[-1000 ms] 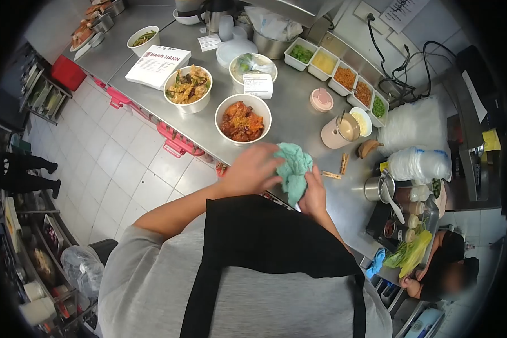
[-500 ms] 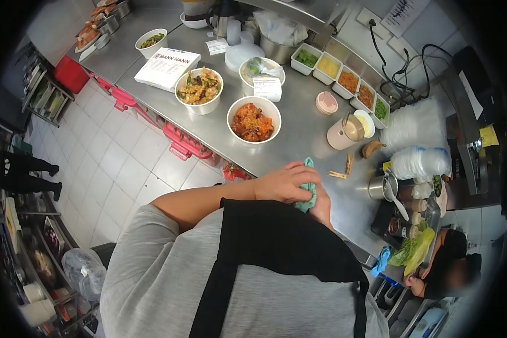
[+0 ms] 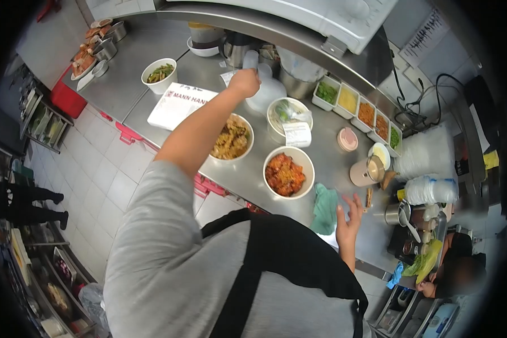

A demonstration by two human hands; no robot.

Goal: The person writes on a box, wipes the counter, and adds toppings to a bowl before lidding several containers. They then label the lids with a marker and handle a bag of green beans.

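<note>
My left hand [image 3: 244, 84] reaches far over the counter, by a small translucent container [image 3: 250, 59] and the left edge of clear plastic lids [image 3: 269, 93]. Its fingers are hidden, so I cannot see what it grips. My right hand [image 3: 350, 221], fingers apart and holding nothing, is just right of a crumpled green cloth [image 3: 324, 209] on the counter. Left of the cloth stands a white bowl of red-sauced food [image 3: 285, 173]. Beneath my left forearm, partly hidden, is a bowl of golden fried food [image 3: 232, 139]. A covered bowl [image 3: 276, 119] with a paper slip stands behind them.
A white printed box [image 3: 177, 107] and a bowl of green vegetables [image 3: 160, 75] stand to the left. Trays of chopped toppings [image 3: 366, 114] line the back right, near a pinkish cup [image 3: 367, 170]. An overhead shelf [image 3: 298, 28] borders the back. A co-worker [image 3: 456, 265] is at far right.
Both hands have let go of the green cloth, which now lies spread on the counter. My left hand has moved far forward; the right has opened beside the cloth. The view has shifted.
</note>
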